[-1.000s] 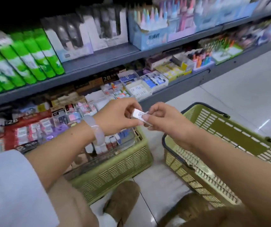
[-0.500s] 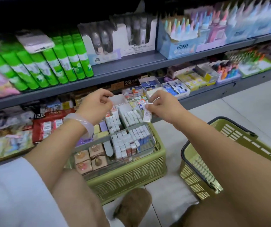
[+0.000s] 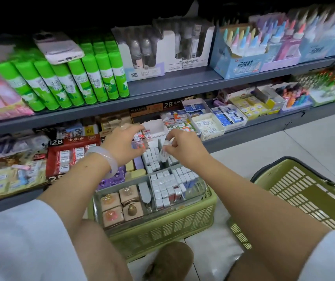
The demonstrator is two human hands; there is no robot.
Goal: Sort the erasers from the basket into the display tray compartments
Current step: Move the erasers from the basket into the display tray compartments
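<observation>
Item in hand: one small white wrapped eraser [image 3: 163, 152], held upright, long axis near vertical, pinched at its top by the thumb and fingertips of the right hand [image 3: 183, 146]. It hung directly over the far compartments of the clear plastic display tray [image 3: 200, 188], its lower end just above, perhaps touching, the rows of white erasers [image 3: 152, 159] standing there. A grey divider stood just beside it; I could not tell which side of the divider it would enter.

Left hand [image 3: 125, 142]: beside the eraser to its left, fingers loosely curled, apparently holding nothing, though the fingertips were partly hidden. The right hand was the nearer and carried the piece.

Judgement: the placing called for a short straight descent into a gap among the packed rows, which looked tight.

Tray contents, nearer: more white and blue-banded erasers [image 3: 169, 188], tan blocks with ornaments [image 3: 120, 203], purple pieces [image 3: 117, 178].

Support: the tray rested on a green slatted plastic crate [image 3: 172, 230].

Source: a green plastic shopping basket [image 3: 304, 191] on the tiled floor, well apart to the right; its contents were not visible.

Beyond: grey shelves [image 3: 172, 88] with boxed erasers and green glue sticks [image 3: 71, 82]; a phone [image 3: 59, 48] lay on the sticks.
</observation>
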